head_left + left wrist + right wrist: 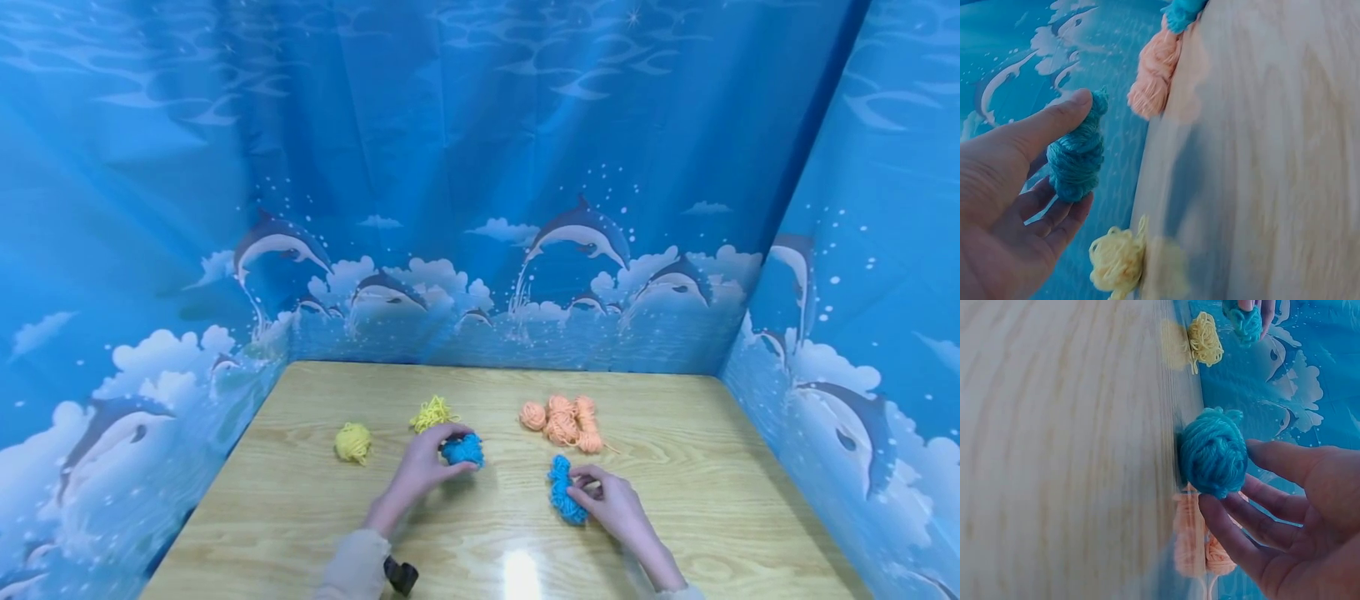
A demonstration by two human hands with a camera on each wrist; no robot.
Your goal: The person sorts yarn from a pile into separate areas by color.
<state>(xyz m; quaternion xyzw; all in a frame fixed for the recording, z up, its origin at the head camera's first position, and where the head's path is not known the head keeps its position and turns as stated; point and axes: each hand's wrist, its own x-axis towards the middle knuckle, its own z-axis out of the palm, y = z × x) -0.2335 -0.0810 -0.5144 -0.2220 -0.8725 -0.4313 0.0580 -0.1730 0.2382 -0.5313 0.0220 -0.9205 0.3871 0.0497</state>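
My left hand (426, 463) holds a small blue yarn bundle (463, 451) between thumb and fingers, raised over the table. In the left wrist view this bundle (1079, 153) looks tightly wound and longish. To the right, my right hand (611, 502) has thumb and fingers at the side of a second, longer blue yarn bundle (565, 490). The right wrist view shows that second bundle (1214, 453) end-on, low at the tabletop, with the fingertips curved round it. A loose yellow yarn tangle (432, 413) lies just behind my left hand.
A yellow yarn ball (352, 442) sits at the left of the wooden table (300, 517). Behind my right hand are a peach yarn ball (533, 415) and peach yarn bundles (561, 421), one with a loose tail. Blue dolphin-print curtains (450, 167) border the table's back and sides.
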